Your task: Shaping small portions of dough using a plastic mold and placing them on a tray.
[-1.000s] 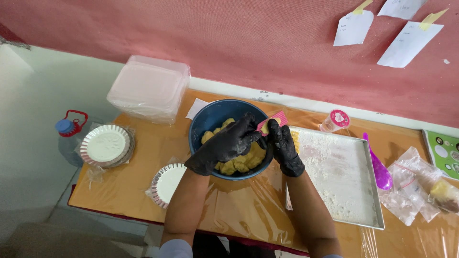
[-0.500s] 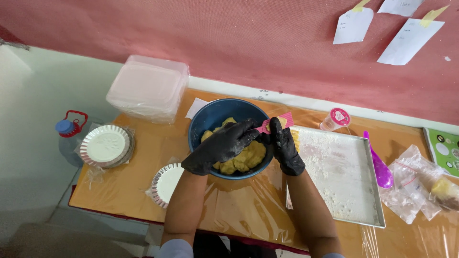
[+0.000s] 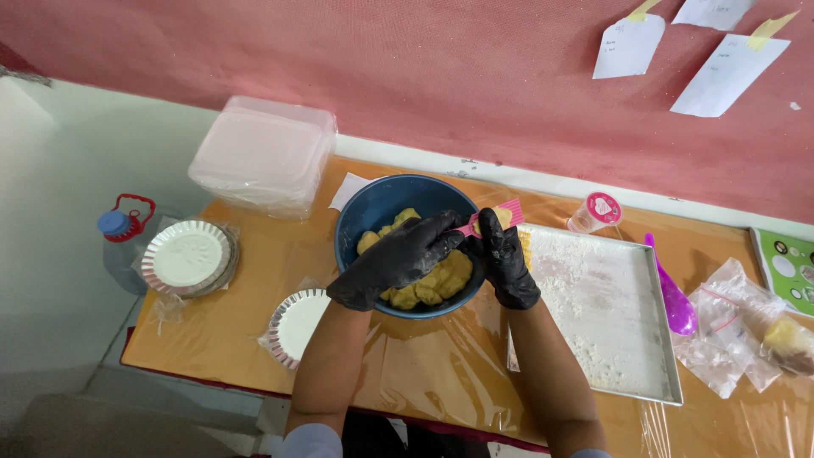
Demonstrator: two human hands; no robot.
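Note:
Both hands wear black gloves and meet over a blue bowl (image 3: 373, 208) that holds several yellow dough pieces (image 3: 432, 284). My right hand (image 3: 502, 259) grips a small pink ribbed mould (image 3: 500, 214) with a bit of dough on it, at the bowl's right rim. My left hand (image 3: 398, 256) reaches across the bowl, and its fingertips touch the left end of the pink mould. To the right of the bowl lies a metal baking tray (image 3: 610, 314) dusted with white flour.
A stack of clear plastic boxes (image 3: 263, 153) stands at the back left. Two stacks of fluted foil tart tins (image 3: 186, 257) (image 3: 292, 326) lie at the left. A blue-capped bottle (image 3: 119, 237) stands beyond the table edge. A purple spoon (image 3: 674, 297), a small pink-lidded cup (image 3: 593, 212) and plastic bags (image 3: 738, 326) are right.
Both hands stay together at the bowl's right rim. The pink mould has shifted slightly between the fingers; the bowl and tray have not moved.

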